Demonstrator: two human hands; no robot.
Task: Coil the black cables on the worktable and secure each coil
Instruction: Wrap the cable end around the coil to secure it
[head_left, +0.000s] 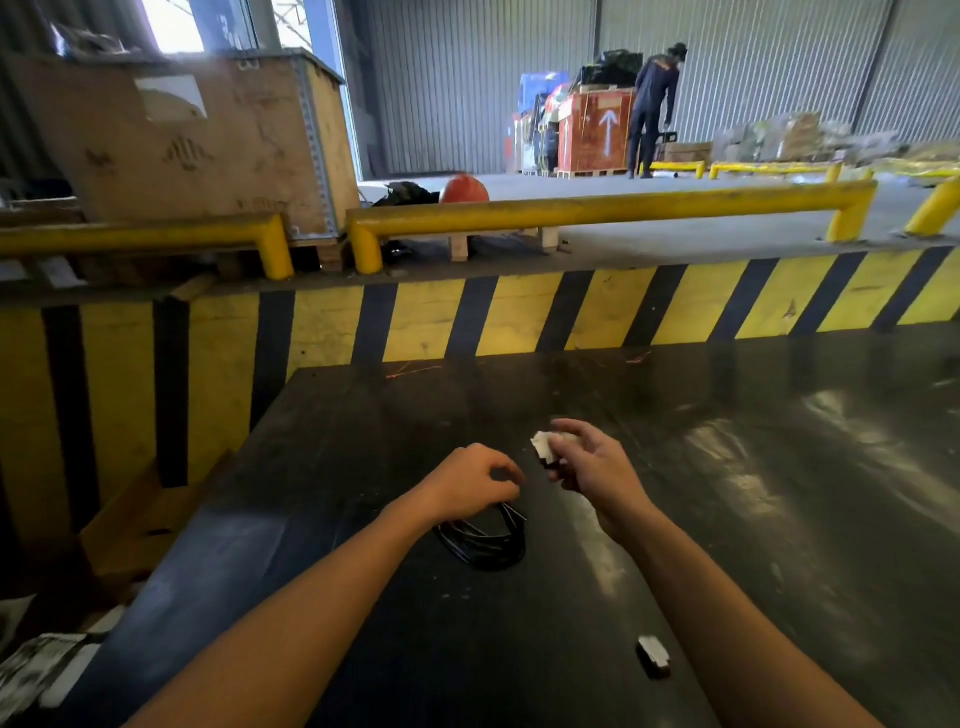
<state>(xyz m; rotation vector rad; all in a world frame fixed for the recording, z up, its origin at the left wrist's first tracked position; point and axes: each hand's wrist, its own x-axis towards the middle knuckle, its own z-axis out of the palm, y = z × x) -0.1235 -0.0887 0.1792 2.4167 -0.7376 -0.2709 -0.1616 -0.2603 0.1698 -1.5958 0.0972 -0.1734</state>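
A coil of thin black cable (485, 545) hangs just above the dark worktable (727, 467), near its middle. My left hand (470, 483) pinches the top of the coil with closed fingers. To its right, my right hand (587, 465) is closed around a small black block with a white label (543, 447), held a little above the table. A second small black block with a white top (653, 656) lies on the table near my right forearm.
A yellow-and-black striped wall (519, 317) rises behind the table, with yellow guard rails (597, 210) above it. A wooden crate (197, 140) stands at the back left. Cardboard (140, 519) lies left of the table. A person (652, 104) works far off by red crates.
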